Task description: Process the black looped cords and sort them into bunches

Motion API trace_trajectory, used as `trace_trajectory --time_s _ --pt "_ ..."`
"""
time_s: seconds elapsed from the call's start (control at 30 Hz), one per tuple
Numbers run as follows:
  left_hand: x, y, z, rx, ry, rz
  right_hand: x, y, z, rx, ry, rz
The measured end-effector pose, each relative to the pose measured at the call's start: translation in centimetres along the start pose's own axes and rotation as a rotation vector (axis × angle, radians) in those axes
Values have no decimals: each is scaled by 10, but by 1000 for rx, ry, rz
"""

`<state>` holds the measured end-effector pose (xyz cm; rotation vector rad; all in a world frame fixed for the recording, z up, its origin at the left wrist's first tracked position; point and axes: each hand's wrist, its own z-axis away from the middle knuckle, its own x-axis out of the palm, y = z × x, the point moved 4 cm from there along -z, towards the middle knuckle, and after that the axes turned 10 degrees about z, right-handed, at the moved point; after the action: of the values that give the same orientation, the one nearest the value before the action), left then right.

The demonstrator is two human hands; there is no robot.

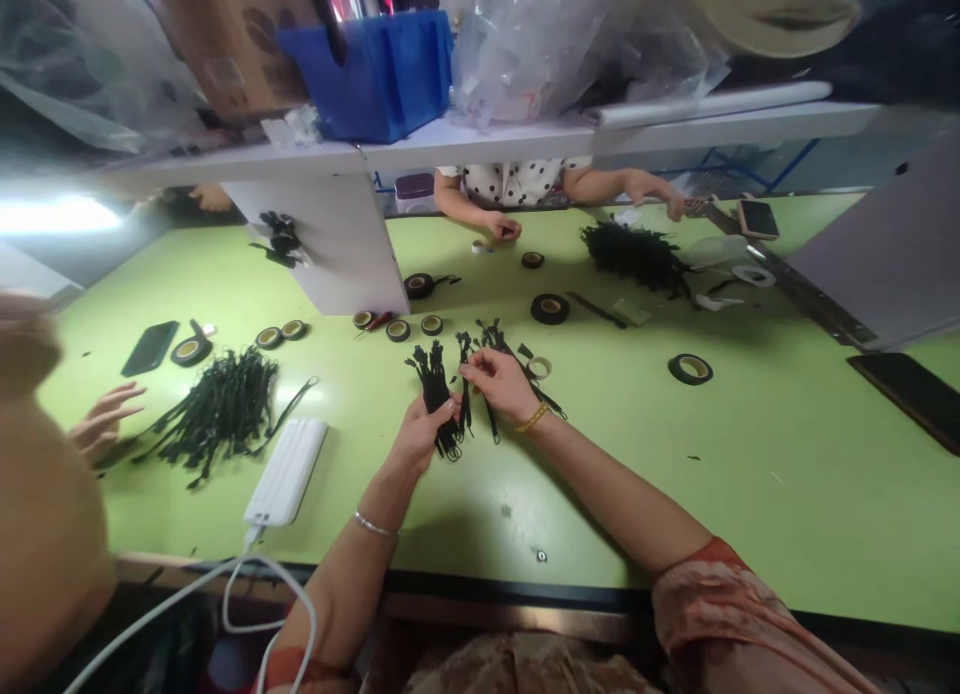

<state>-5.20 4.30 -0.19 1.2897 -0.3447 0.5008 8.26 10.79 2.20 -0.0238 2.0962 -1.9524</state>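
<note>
My left hand (421, 432) grips a bundle of black cable pieces (436, 384) that lies on the green table (750, 474). My right hand (501, 382) pinches one black cable piece (465, 359) just right of the bundle. A few more black cable pieces (501, 342) lie beyond my right hand. A silver bangle is on my left wrist and a gold one on my right.
Several black tape rolls (550, 308) dot the table. A white power bank (286, 472) with cable lies at left beside another cable pile (221, 404). A person's hand (105, 419) is at far left; another person (517, 189) works opposite. Phones (757, 218) lie around.
</note>
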Motion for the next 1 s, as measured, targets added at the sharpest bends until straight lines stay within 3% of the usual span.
trace_trajectory --time_s 0.27,0.5,0.6,0.8,1.0 --pt "3 -5 -1 28 8 50 24 8 7 84 16 -32" --pt "-8 0 -3 -47 86 60 13 10 2 -39 51 -36" --pt "-9 1 -3 -47 80 72 10 14 -2 -91 50 123" --pt "-10 1 -4 -31 75 90 21 7 -6 -329 -116 466" --pt "-8 11 -1 50 94 103 7 -10 -1 -388 25 654"
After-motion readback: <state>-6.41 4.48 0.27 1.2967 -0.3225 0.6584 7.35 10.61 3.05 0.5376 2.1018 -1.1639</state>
